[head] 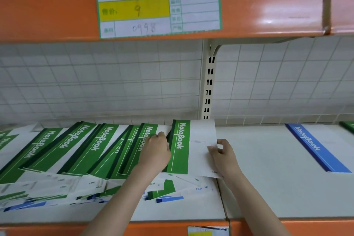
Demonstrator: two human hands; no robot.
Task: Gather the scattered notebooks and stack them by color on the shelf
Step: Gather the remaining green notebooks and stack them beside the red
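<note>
From the head camera, a white shelf with an orange front edge holds a fanned spread of green notebooks, overlapping across its left half, each with a green band reading "NoteBook". Under their near edges lie more loose notebooks, some with blue bands showing.

The rightmost green notebook lies on top of the spread, near the middle of the shelf. The left hand rests on the green covers just left of it, fingers lightly bent and reaching to its spine edge; whether they hold anything, I cannot tell. The right hand pinches that notebook's right white edge between thumb and fingers.

To the right, well apart from the hands, a blue notebook lies flat on the shelf. At the far right edge the corner of another green cover shows.

Behind the shelf stands a white wire-grid back panel and a slotted cream upright. Above, an orange shelf edge carries a price label with a yellow field and handwritten figures.
</note>
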